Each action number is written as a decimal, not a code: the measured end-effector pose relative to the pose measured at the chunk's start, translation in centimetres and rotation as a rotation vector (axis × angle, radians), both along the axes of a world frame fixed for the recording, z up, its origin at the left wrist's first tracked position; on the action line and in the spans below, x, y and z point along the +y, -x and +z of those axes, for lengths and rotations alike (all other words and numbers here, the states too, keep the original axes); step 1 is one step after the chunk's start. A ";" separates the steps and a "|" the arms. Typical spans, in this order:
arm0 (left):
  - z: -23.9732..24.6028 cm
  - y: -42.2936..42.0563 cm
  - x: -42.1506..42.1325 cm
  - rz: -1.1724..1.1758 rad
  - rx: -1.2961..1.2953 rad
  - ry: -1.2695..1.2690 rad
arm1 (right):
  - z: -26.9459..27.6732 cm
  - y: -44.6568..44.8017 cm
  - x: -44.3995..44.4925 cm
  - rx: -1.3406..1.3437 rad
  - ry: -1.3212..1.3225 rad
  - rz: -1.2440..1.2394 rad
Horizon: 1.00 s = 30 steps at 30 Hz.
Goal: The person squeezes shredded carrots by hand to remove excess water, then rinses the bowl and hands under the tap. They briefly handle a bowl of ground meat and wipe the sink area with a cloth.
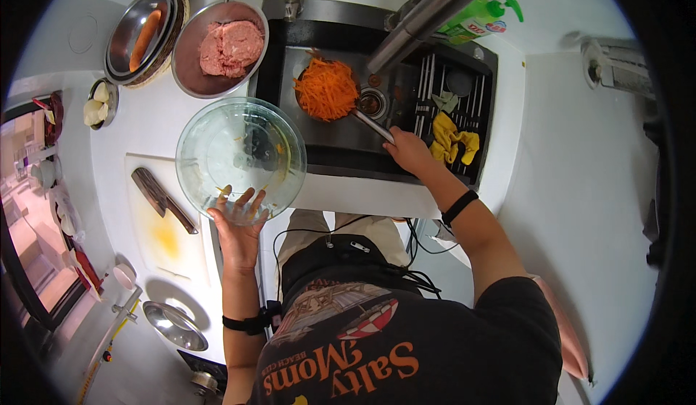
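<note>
My left hand (239,223) holds a clear glass bowl (217,133) from beneath and its near side, fingers showing through the glass. A few orange shreds cling to its inside; otherwise it looks bare. My right hand (408,149) grips the metal handle of a strainer or ladle (375,125) over the sink. Heaped in its round head are shredded carrots (329,90), which hide most of the rim. The bowl is left of the carrots and apart from them. Beneath is the dark sink (337,147), with its drain (373,103) just right of the heap.
Minced meat (231,49) fills part of a steel bowl (187,62). Further left, a whole carrot (145,41) lies in stacked bowls. A cleaver (157,196) rests on a stained cutting board (147,253). A faucet (424,24), soap bottle (473,19) and yellow cloth (451,139) are at right.
</note>
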<state>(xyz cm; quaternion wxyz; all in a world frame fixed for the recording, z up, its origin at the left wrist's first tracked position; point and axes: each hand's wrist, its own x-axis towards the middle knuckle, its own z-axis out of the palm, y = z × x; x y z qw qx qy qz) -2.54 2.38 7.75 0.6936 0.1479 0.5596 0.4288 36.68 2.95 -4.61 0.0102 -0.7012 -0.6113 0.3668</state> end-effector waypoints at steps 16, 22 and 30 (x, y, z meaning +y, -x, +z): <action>0.5 1.3 0.9 -0.067 -0.039 0.002 | 9.3 -2.2 -11.8 0.031 -0.084 -0.560; 0.6 0.0 2.0 -0.110 -0.057 0.018 | 7.3 -4.3 -14.6 -0.023 -0.149 -0.693; 1.2 -2.6 2.6 -0.160 -0.053 0.013 | 2.1 -7.0 -14.4 -0.082 -0.181 -0.795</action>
